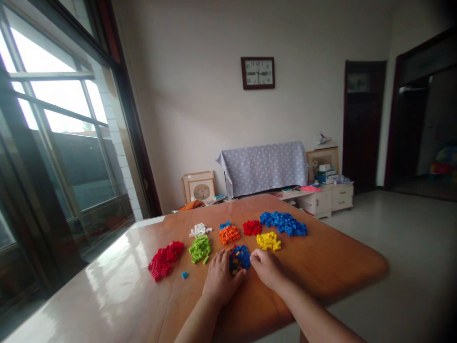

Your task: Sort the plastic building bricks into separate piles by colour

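At the lower centre of the frame, a mixed pile of small blocks [242,255], mostly blue with some red and yellow pieces, sits on the glossy brown tabletop [321,267] between the two hands. The left hand [222,277] is on the pile's left side, palm down, its fingers loosely bent and the thumb spread apart along the near edge, clasping nothing that shows. The right hand [266,267] is at the pile's right edge with fingers curled and drawn together; whether a block is pinched in them cannot be told. Sorted heaps lie around: crimson blocks [166,261] farthest left, lime green blocks [200,248] just beyond the left hand, white blocks [200,230] behind those, orange blocks [229,234] near the centre with a few blue pieces [224,224] behind them, then red blocks [252,227], yellow blocks [269,241] and a wide blue heap [283,223] right of centre. One lone blue block [184,275] lies left of the left hand. A wall clock [257,73] hangs at upper centre, above a dotted cloth [264,166]; a window [60,95] fills the upper left.
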{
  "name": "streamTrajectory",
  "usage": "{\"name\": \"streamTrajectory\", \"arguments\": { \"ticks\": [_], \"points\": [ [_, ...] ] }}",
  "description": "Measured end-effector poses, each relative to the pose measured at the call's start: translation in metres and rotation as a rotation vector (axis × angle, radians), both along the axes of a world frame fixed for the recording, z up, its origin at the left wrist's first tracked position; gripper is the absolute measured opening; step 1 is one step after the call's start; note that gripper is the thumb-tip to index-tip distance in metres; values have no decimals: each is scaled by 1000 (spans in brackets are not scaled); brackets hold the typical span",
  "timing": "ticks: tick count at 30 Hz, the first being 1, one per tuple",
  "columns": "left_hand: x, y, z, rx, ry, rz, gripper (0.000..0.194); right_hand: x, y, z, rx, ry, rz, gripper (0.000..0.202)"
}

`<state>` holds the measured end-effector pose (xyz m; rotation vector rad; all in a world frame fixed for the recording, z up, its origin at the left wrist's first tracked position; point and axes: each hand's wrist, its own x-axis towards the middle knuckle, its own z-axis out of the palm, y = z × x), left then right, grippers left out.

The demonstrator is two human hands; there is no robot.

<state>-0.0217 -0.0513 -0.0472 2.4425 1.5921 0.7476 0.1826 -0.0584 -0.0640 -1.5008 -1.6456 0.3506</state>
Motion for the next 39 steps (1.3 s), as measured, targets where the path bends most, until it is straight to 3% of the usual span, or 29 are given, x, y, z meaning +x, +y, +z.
{"name": "streamTrajectory", "arguments": {
  "ticks": [4,14,21,28,33,39],
  "points": [
    [0,2,-1,-19,20,62,90,2,2,-2,-15,19,-25,17],
    [0,4,-2,-41,10,11,86,2,17,-4,-89,-38,-28,12],
    [-1,6,-3,-27,-11,7,83,-8,6,6,-19,-238,-4,12],
    [-2,10,-7,-15,-5,4,82,-2,-3,14,-51,-318,-35,7],
    [-2,11,-7,-30,-9,17,80,28,-10,12,-62,-389,-164,7],
    [-1,9,-2,-56,8,32,81,97,6,5,-95,-295,-323,5]
  ]
}}
